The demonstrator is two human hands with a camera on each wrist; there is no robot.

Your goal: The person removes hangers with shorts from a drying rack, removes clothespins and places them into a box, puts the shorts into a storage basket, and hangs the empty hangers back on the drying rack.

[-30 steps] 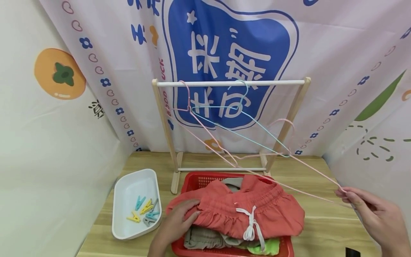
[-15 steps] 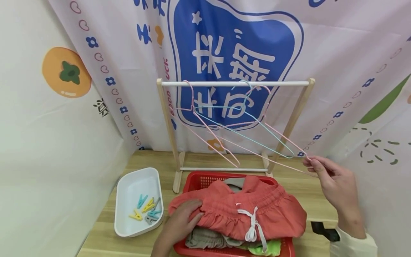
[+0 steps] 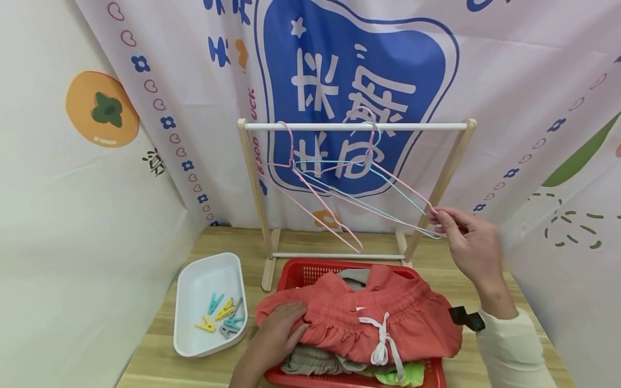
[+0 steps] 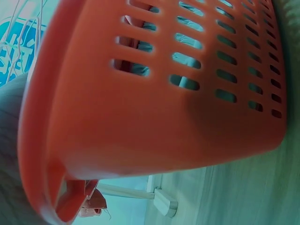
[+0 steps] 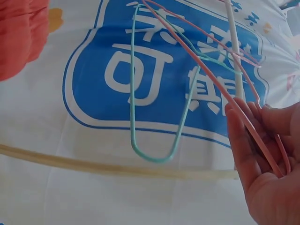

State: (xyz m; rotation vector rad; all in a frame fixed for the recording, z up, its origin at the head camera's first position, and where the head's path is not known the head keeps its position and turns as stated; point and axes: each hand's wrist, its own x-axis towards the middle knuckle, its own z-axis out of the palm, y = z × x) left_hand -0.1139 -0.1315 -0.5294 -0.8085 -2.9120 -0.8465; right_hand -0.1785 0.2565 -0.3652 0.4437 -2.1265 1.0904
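My right hand (image 3: 468, 245) pinches the lower right corner of a pink clothes hanger (image 3: 404, 185). The right wrist view has the hanger's pink wire (image 5: 225, 96) running between thumb and fingers. Its hook is up at the rack's white rod (image 3: 422, 127), overlapping the hook of a teal hanger (image 5: 132, 103). Another pink hanger (image 3: 317, 198) hangs by its hook further left. My left hand (image 3: 277, 335) rests on the left side of red shorts (image 3: 335, 337) with a white drawstring, lying over a red basket (image 3: 291, 269). The left wrist view is mostly filled by the basket's slotted wall (image 4: 126, 122).
Left of the basket stands a white tray (image 3: 194, 285) holding several yellow, teal and grey clothespins (image 3: 225, 310). Grey and lime green clothes (image 3: 412, 373) show beneath the shorts. The wooden rack (image 3: 257, 199) stands behind the basket, before a printed cloth backdrop.
My right hand has moved left and away from me with the pink hanger, bringing its hook from low at the right up to the rod. My left hand stays on the shorts.
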